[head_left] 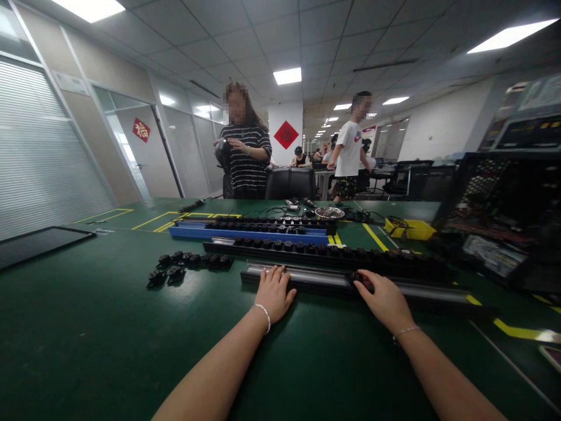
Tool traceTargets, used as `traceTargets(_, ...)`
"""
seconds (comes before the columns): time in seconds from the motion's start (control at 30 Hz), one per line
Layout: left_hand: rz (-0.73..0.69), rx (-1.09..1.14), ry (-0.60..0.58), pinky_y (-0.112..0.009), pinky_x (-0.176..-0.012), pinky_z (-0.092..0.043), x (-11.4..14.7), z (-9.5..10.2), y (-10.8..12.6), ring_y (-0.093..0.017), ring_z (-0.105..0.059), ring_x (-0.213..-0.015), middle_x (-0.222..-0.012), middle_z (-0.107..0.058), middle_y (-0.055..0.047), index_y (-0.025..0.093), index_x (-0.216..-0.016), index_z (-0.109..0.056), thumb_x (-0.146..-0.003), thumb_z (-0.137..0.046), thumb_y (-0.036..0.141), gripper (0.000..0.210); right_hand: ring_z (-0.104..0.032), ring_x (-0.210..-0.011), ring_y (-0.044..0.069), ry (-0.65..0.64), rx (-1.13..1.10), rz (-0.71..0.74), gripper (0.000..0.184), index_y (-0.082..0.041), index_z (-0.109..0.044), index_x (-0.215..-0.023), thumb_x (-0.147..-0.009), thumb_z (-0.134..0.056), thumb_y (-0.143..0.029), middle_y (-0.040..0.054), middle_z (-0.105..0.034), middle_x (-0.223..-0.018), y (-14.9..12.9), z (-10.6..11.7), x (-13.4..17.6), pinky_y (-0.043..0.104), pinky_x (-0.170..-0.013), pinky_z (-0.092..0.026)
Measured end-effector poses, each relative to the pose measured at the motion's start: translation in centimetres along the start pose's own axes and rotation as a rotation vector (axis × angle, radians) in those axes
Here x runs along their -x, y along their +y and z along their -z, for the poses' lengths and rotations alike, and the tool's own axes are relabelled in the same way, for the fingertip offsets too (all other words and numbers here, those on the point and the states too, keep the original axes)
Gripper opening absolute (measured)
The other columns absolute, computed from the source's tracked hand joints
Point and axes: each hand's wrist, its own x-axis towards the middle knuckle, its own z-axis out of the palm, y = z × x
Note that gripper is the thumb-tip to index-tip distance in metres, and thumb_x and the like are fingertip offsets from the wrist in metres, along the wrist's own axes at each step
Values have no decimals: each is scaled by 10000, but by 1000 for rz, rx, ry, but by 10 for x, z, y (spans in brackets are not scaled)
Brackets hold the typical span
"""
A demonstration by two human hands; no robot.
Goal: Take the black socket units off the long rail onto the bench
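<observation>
A long black track rail point(315, 276) with a shiny metallic channel lies crosswise in front of me on the green table. My left hand point(275, 292) rests over its left part, fingers stretched out and thumb apart on the near side. Farther right, my right hand point(385, 295) pinches a small dark round-topped part point(356, 277) at the rail's channel. The fingers partly cover this part, so whether it is seated in the channel I cannot tell. Several similar loose black parts point(175, 273) lie on the table to the left of the rail.
Behind lie another black rail point(263, 245) lined with dark parts and a blue rail point(197, 231). Farther back are cables, a metal dish point(329, 213) and a yellow tray point(412, 229). An open computer case point(504, 204) stands right. Two people stand beyond the table.
</observation>
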Motion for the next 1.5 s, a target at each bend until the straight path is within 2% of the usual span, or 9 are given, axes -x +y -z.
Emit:
traceTargets(0.17, 7, -5, 1, -540, -1095, -191, 0, 0, 1, -279, -334, -1293, -1374, -440, -99, 200, -1171, -515, -870, -441, 412, 376, -607, -935, 215, 32, 38, 2, 407, -168, -600, -1065, -838, -397, -438, 80, -673, -1030, 1, 1, 1, 414, -928, -381)
traceTargets(0.37, 1, -12, 7, -543, -1096, -187, 0, -1, 0, -284, -333, -1297, -1374, -443, -99, 196, -1182, -511, -872, -438, 407, 382, -615, -863, 230, -5, 98, -64, 390, -186, -627, -918, -857, -341, -444, 78, -695, -891, 0, 3, 1, 456, -959, -327)
traceTargets(0.67, 4, -6, 5, -542, -1097, -186, 0, -1, 0, -279, -326, -1303, -1376, -441, -97, 206, -1187, -506, -875, -428, 413, 382, -618, -855, 209, -19, 65, -27, 395, -205, -637, -898, -867, -311, -425, 59, -695, -842, -2, 3, 2, 453, -988, -301)
traceTargets(1.0, 5, -5, 1, -542, -1097, -188, 0, 0, 0, -283, -331, -1298, -1371, -446, -101, 198, -1174, -514, -869, -445, 403, 373, -603, -936, 207, -64, 27, 36, 377, -208, -643, -904, -870, -318, -396, 65, -690, -970, -3, 2, 2, 476, -1005, -287)
traceTargets(1.2, 7, -6, 9, -547, -1092, -194, 1, -1, 0, -282, -329, -1297, -1369, -449, -93, 213, -1177, -512, -867, -447, 412, 375, -599, -969, 202, -57, 22, 93, 361, -220, -658, -909, -864, -337, -379, 57, -691, -997, -6, 0, 3, 477, -1003, -301)
traceTargets(1.5, 5, -9, 18, -545, -1095, -184, 1, -3, 0, -282, -329, -1295, -1365, -452, -100, 206, -1180, -510, -871, -436, 416, 381, -579, -1020, 203, -115, -7, 113, 378, -223, -662, -958, -873, -327, -375, 59, -680, -1042, -12, -1, 4, 489, -1027, -270)
